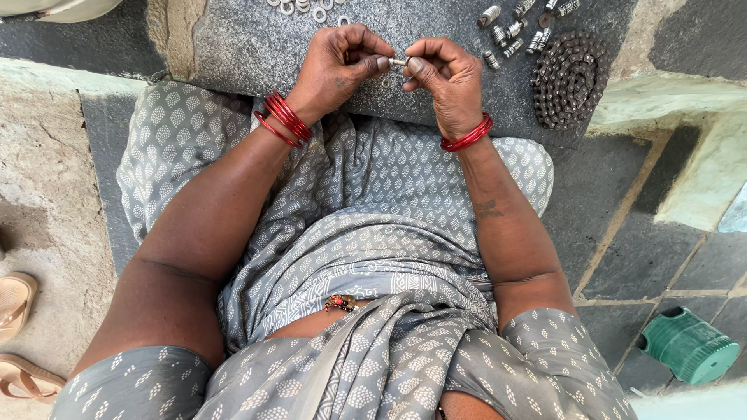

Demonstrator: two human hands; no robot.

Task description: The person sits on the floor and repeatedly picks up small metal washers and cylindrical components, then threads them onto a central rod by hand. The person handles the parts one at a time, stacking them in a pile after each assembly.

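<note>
My left hand (338, 66) and right hand (440, 78) meet over the grey stone slab (233, 47), fingers curled narrow, pinching one small metal pin (398, 61) between them. The left thumb and forefinger close on its left end; the right fingertips close on the other end. To do this well, I judge, the pin should stay level and be gripped near its tips, so the middle remains visible and nothing slips onto the slab. Red bangles (286, 118) sit at both wrists. At 11 o'clock from the hands lie pale washers (307, 8); at 1 o'clock a scatter of short threaded metal parts (517, 31); at 3 o'clock a coiled roller chain (569, 78). Well apart, at 5 o'clock, a green plastic container (689, 346) lies on the tiled floor (646, 249).
</note>
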